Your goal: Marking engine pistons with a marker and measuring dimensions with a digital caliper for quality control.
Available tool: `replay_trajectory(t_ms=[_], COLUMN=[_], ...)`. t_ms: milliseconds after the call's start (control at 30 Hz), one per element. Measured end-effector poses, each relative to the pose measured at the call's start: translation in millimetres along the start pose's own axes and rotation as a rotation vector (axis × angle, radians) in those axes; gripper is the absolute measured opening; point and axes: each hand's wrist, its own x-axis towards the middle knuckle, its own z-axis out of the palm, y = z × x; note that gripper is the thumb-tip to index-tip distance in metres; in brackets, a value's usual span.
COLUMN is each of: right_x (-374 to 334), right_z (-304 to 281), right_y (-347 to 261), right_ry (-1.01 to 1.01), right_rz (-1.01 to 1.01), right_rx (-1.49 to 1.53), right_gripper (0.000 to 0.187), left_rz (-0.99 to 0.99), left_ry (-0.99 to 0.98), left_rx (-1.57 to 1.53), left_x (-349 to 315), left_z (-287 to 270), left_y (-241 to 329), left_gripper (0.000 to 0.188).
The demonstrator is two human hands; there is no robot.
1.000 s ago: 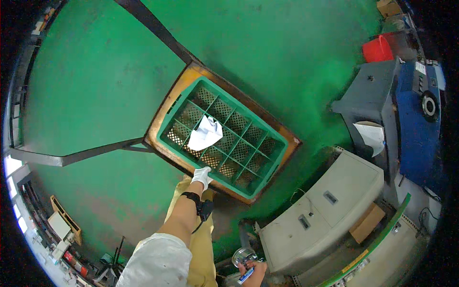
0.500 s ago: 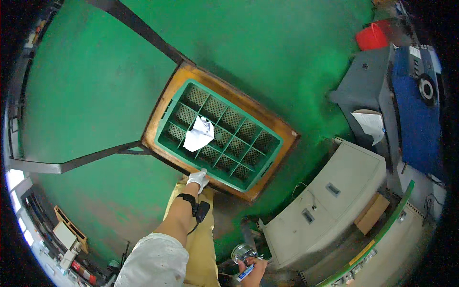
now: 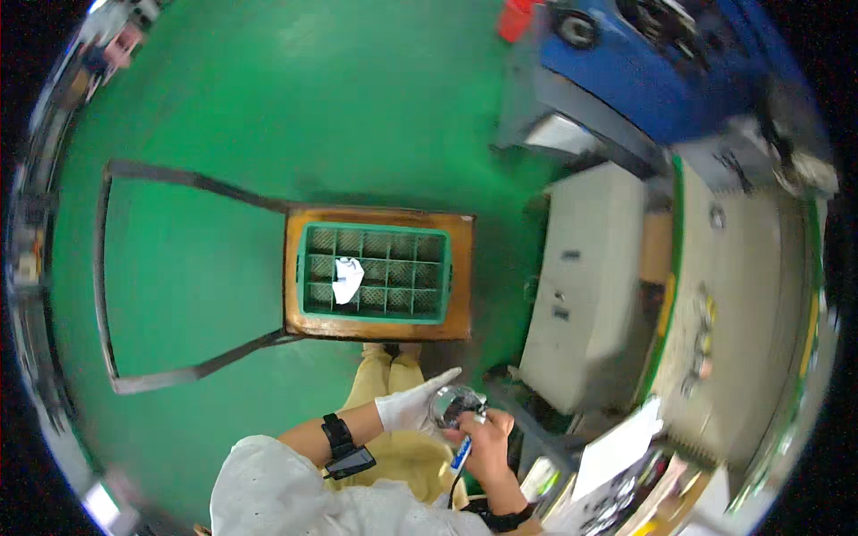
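My left hand [image 3: 404,409], in a white glove, cups a round, shiny metal part [image 3: 451,407] from its left side, low in front of my body. The bare right hand [image 3: 490,445] grips a blue and white marker pen [image 3: 461,456] and reaches the part's right edge with its fingers. What its fingertips do inside the part cannot be made out. Beyond my feet a green divided crate [image 3: 375,319] rests on a wooden-topped cart [image 3: 460,268]. A crumpled white paper [image 3: 348,281] lies across the crate's left compartments.
The cart's dark handle frame [image 3: 101,268] stretches left over the green floor. On my right are a beige cabinet [image 3: 581,277] and a green-edged workbench [image 3: 728,295]. Papers and small items [image 3: 617,456] lie near my right arm. A blue machine [image 3: 617,71] stands far right.
My left hand has left the cart's near edge and come to the metal part, which was by the right hand alone. The view has turned, so the cart now appears straight and farther off.
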Motion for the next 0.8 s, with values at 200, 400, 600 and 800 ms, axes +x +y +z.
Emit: replay_trajectory(t_ms=[200,400,600,800], right_x=[-36.0,-97.6,-203.7,-309.1], right_z=[-61.4,-118.8,-173.8,-214.6], right_y=[-21.7,-10.2,28.2,61.3], right_ry=[0.302,0.733,1.175,1.500], right_rz=[-0.074,-0.004,0.120,0.253], right_rx=[-0.008,0.239,0.461,0.573], right_gripper=[0.026,0.036,0.071,0.028], left_rz=[0.005,-0.051,-0.146,-0.295], left_ry=[0.031,-0.020,-0.149,-0.146], left_rx=[0.258,0.305,0.427,0.528], left_x=[-8.1,22.7,98.4,179.4], left_z=[104.0,178.8,241.0,274.9], left_y=[-15.8,-57.4,-149.0,-248.9], left_gripper=[0.064,0.063,0.062,0.062])
